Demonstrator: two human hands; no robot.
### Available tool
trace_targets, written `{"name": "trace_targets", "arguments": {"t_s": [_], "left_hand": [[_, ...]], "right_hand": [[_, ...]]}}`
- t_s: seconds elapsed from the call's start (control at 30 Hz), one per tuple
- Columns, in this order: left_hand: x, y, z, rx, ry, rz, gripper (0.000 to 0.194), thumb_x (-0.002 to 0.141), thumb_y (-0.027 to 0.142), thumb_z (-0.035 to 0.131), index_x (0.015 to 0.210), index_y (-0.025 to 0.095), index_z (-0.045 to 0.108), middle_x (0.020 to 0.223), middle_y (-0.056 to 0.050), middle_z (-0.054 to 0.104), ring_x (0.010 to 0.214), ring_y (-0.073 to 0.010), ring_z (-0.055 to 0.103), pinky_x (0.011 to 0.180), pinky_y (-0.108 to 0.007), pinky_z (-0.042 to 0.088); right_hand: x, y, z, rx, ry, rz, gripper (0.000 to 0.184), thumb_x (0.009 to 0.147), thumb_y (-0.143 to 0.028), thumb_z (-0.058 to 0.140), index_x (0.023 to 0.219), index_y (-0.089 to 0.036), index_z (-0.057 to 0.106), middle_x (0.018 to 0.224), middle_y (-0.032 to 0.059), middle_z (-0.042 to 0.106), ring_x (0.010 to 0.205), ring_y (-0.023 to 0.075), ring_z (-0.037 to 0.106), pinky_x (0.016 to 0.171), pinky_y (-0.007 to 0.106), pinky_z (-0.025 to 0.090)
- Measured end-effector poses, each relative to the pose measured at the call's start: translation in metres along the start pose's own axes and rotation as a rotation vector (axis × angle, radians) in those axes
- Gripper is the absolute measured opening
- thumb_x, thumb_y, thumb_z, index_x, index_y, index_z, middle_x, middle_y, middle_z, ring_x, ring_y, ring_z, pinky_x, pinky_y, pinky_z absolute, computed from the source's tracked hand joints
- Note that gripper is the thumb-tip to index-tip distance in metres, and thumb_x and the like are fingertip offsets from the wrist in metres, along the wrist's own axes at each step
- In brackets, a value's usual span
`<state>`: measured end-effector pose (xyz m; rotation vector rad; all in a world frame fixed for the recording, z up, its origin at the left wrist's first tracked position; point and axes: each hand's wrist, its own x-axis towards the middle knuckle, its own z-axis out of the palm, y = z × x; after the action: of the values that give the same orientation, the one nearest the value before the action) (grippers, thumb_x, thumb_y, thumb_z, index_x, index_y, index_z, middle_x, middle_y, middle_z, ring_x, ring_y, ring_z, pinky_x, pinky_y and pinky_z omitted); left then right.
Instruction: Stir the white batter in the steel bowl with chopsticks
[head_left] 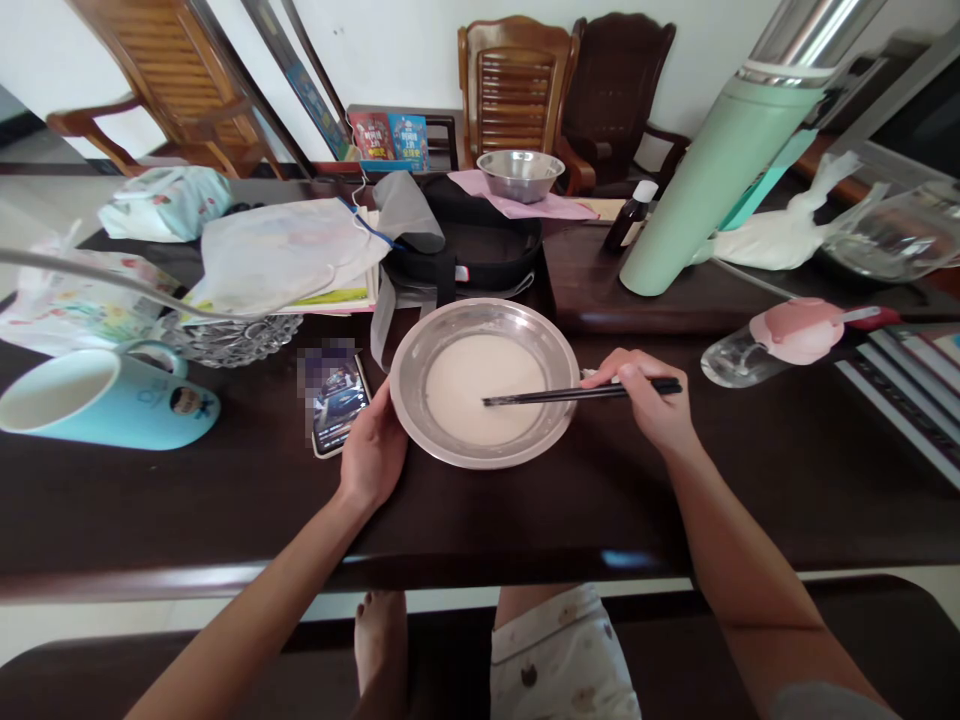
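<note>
A metal bowl (420, 440) with a wide rim stands on the dark table in front of me. In it is a milky white liquid (472, 370). My left hand (373, 445) grips the bowl's left side, its fingers partly hidden beneath the rim. Closed around a pair of black chopsticks (592, 393), my right hand (649, 400) is at the bowl's right edge. The chopsticks lie low across the rim, their tips in the liquid near the middle. Just left of my left hand lies a phone (337, 405) with its screen lit.
A blue mug (97, 400) and a cut-glass dish (225, 340) are at left. Behind the bowl sits a black case (465, 240), with a smaller metal bowl (520, 178) beyond. At right stand a green thermos (712, 180), a pink-lidded bottle (780, 340) and books (907, 390).
</note>
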<state>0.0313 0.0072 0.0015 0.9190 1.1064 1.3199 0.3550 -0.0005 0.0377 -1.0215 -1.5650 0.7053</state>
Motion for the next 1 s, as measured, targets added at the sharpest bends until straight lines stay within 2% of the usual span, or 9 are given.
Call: {"name": "trace_targets", "arguments": {"t_s": [0.1, 0.17, 0.3, 0.47, 0.53, 0.67, 0.83, 0.9, 1.0], "left_hand": [[0.0, 0.003, 0.0, -0.051, 0.006, -0.037, 0.04, 0.094, 0.039, 0.052, 0.122, 0.023, 0.077, 0.135, -0.006, 0.075, 0.142, -0.031, 0.058, 0.12, -0.047, 0.049], [0.001, 0.003, 0.0, -0.077, -0.006, -0.035, 0.037, 0.094, 0.039, 0.054, 0.119, 0.024, 0.077, 0.134, -0.006, 0.075, 0.143, -0.0315, 0.057, 0.121, -0.047, 0.048], [0.001, -0.003, -0.003, -0.136, -0.027, -0.017, 0.036, 0.09, 0.041, 0.064, 0.119, 0.024, 0.077, 0.136, -0.005, 0.074, 0.145, -0.0315, 0.055, 0.123, -0.045, 0.045], [-0.001, -0.009, -0.005, -0.133, -0.054, 0.005, 0.045, 0.092, 0.049, 0.067, 0.129, 0.025, 0.073, 0.145, -0.004, 0.069, 0.147, -0.0311, 0.051, 0.126, -0.044, 0.04], [-0.002, -0.01, -0.004, -0.107, -0.089, 0.03, 0.049, 0.092, 0.051, 0.067, 0.134, 0.025, 0.071, 0.147, -0.004, 0.068, 0.148, -0.0314, 0.051, 0.126, -0.044, 0.039], [-0.003, -0.008, -0.003, -0.083, -0.112, 0.051, 0.053, 0.092, 0.05, 0.067, 0.138, 0.025, 0.068, 0.142, -0.005, 0.07, 0.145, -0.0316, 0.053, 0.124, -0.044, 0.041], [-0.001, -0.01, -0.003, -0.039, -0.108, 0.064, 0.056, 0.091, 0.053, 0.066, 0.139, 0.023, 0.067, 0.142, -0.007, 0.07, 0.142, -0.0326, 0.056, 0.122, -0.045, 0.044], [-0.001, -0.01, -0.004, -0.034, -0.101, 0.065, 0.057, 0.091, 0.054, 0.066, 0.139, 0.023, 0.067, 0.144, -0.007, 0.069, 0.142, -0.0328, 0.056, 0.122, -0.045, 0.043], [-0.001, -0.011, -0.005, -0.042, -0.093, 0.049, 0.059, 0.089, 0.057, 0.068, 0.138, 0.023, 0.066, 0.144, -0.008, 0.068, 0.141, -0.0329, 0.057, 0.121, -0.046, 0.044]], "right_hand": [[0.0, -0.001, 0.001, -0.027, -0.087, -0.021, 0.028, 0.1, -0.044, 0.065, 0.092, -0.027, 0.085, 0.09, 0.005, 0.082, 0.087, 0.0228, 0.075, 0.081, 0.039, 0.058], [0.001, 0.001, 0.0, -0.045, -0.049, -0.025, 0.027, 0.101, -0.042, 0.065, 0.092, -0.027, 0.086, 0.09, 0.0047, 0.082, 0.087, 0.022, 0.074, 0.08, 0.037, 0.057], [0.001, 0.003, -0.002, 0.024, 0.033, -0.02, 0.032, 0.104, -0.041, 0.059, 0.089, -0.028, 0.085, 0.081, 0.0027, 0.08, 0.074, 0.0187, 0.071, 0.07, 0.034, 0.054], [0.001, 0.002, 0.001, -0.007, -0.134, -0.028, 0.026, 0.102, -0.041, 0.064, 0.095, -0.028, 0.086, 0.091, 0.0039, 0.083, 0.087, 0.021, 0.075, 0.081, 0.035, 0.057], [0.001, 0.002, -0.001, -0.036, -0.097, -0.021, 0.025, 0.101, -0.041, 0.066, 0.096, -0.028, 0.086, 0.092, 0.0041, 0.083, 0.087, 0.0206, 0.075, 0.08, 0.034, 0.057], [0.001, 0.005, -0.006, 0.018, 0.001, 0.006, 0.033, 0.105, -0.041, 0.059, 0.092, -0.028, 0.086, 0.083, 0.0034, 0.08, 0.076, 0.0184, 0.072, 0.069, 0.032, 0.053], [0.002, 0.003, 0.001, 0.0, -0.144, -0.031, 0.03, 0.101, -0.045, 0.064, 0.091, -0.027, 0.086, 0.089, 0.0051, 0.083, 0.086, 0.0214, 0.076, 0.081, 0.035, 0.058], [0.004, 0.002, 0.001, -0.028, -0.12, -0.036, 0.028, 0.099, -0.046, 0.067, 0.091, -0.027, 0.086, 0.093, 0.0057, 0.084, 0.09, 0.0223, 0.078, 0.084, 0.036, 0.059], [0.004, 0.002, -0.002, -0.033, 0.018, 0.002, 0.032, 0.101, -0.046, 0.064, 0.089, -0.026, 0.086, 0.086, 0.0052, 0.083, 0.078, 0.0193, 0.076, 0.07, 0.032, 0.057]]}}
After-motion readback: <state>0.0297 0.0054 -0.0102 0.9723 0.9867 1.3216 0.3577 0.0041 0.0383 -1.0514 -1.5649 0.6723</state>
